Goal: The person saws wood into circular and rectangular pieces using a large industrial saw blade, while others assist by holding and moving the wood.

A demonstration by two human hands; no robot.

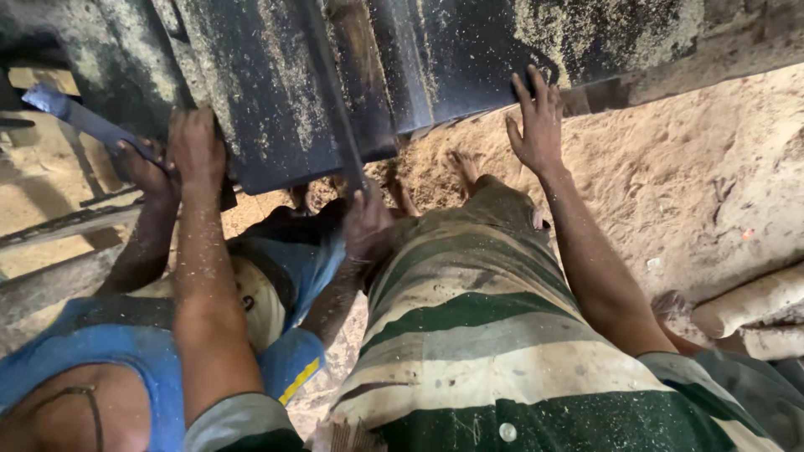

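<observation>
**Entry: two people at a dark metal machine body, sawdust floor**

Setting: a sawdust-covered floor (670, 167), pale and loose, with rounded logs (754, 305) lying at the right edge. Overhead and ahead hangs a large dark metal housing (276, 92), ribbed and dusted with sawdust.

Item 1. Right hand (536, 121): fingers spread flat, palm pressed against the lower edge of the housing. Grip wide, closed on nothing; it bears against the metal rather than grasping it.

Item 2. Left hand (194, 146): laid on the housing's lower left edge, fingers curled over the top. Whether the grip closes round the lip I cannot tell; the fingertips are hidden.

Item 3. Co-worker in a blue shirt (126, 351), just beside the wearer's left arm. One of their hands (142, 167) rests beside a flat blue-grey metal bar (79, 117); another (366, 222) reaches up to a thin dark rib of the housing.

Item 4. Wearer's striped green and cream shirt (469, 335), bare feet (465, 167) in the sawdust below.

Handling note, as a judgement: a heavy panel like this is best borne with both palms kept flat and level, clear of the lower edge, with feet well back from beneath it.
</observation>
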